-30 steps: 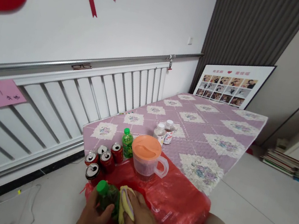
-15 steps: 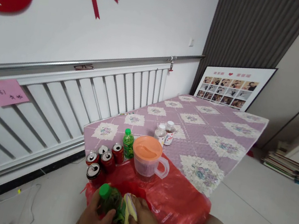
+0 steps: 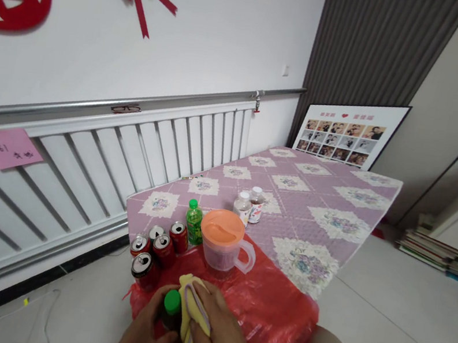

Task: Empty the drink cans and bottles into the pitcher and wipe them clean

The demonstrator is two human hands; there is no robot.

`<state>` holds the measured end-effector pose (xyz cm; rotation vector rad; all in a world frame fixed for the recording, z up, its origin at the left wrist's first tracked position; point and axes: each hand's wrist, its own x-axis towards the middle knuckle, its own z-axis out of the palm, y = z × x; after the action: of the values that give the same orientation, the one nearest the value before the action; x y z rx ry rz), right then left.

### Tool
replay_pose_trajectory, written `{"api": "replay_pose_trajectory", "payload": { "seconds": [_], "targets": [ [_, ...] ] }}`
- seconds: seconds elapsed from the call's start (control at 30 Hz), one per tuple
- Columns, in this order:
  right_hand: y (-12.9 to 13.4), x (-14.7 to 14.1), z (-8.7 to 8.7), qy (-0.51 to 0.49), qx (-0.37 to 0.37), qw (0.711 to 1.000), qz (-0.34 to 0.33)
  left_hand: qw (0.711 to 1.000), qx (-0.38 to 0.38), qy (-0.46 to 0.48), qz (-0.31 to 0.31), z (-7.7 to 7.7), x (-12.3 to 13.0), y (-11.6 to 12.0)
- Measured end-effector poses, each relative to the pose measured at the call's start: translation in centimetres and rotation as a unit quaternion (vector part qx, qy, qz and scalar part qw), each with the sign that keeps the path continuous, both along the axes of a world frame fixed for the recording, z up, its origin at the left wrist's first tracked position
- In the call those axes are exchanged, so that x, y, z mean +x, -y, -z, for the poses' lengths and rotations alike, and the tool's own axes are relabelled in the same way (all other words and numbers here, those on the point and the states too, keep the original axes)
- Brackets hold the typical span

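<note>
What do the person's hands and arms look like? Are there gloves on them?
No gloves! The left hand and the right hand are both bare. No sleeves, watch or bracelet show, and I can't spot any rings.

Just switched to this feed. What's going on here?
A person's left hand is wrapped around a green-capped bottle, while the right hand holds a folded yellow cloth up against the bottle's side. Beyond the hands, a jug with an orange lid stands on red plastic. Left of the jug in the picture are another green-capped bottle and a cluster of five cans.
</note>
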<state>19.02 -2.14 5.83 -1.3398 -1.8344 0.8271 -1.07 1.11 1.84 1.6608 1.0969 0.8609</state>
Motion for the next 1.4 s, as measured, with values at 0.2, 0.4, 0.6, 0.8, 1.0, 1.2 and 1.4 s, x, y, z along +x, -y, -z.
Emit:
{"api": "replay_pose_trajectory", "payload": {
  "seconds": [0.2,0.4,0.6,0.8,1.0,1.2,1.4],
  "targets": [
    [-0.6,0.5,3.9,0.120,-0.132,0.983,0.033,1.000,0.000,0.007,-0.009,0.9,0.1,0.0],
    [-0.7,0.6,4.5,0.130,-0.127,0.983,0.037,0.988,0.062,-0.066,-0.125,2.0,0.8,0.2],
    [-1.0,1.1,0.9,0.028,-0.039,0.999,0.016,0.994,0.017,-0.018,-0.104,1.5,1.0,0.4],
    [-1.1,1.1,-0.4,0.001,-0.012,1.000,-0.005,0.998,-0.014,-0.006,-0.057,1.0,0.7,0.3],
    [-1.4,1.1,4.4,0.080,-0.112,0.990,0.009,1.000,-0.004,-0.011,-0.024,1.5,0.0,0.1],
    [-1.4,1.3,5.0,0.092,-0.109,0.990,0.017,0.995,0.077,-0.035,-0.051,3.5,-0.2,0.2],
    [-1.2,1.8,1.3,-0.007,-0.013,1.000,-0.012,0.984,0.141,-0.068,-0.083,4.4,-0.3,0.3]
  ]
}}
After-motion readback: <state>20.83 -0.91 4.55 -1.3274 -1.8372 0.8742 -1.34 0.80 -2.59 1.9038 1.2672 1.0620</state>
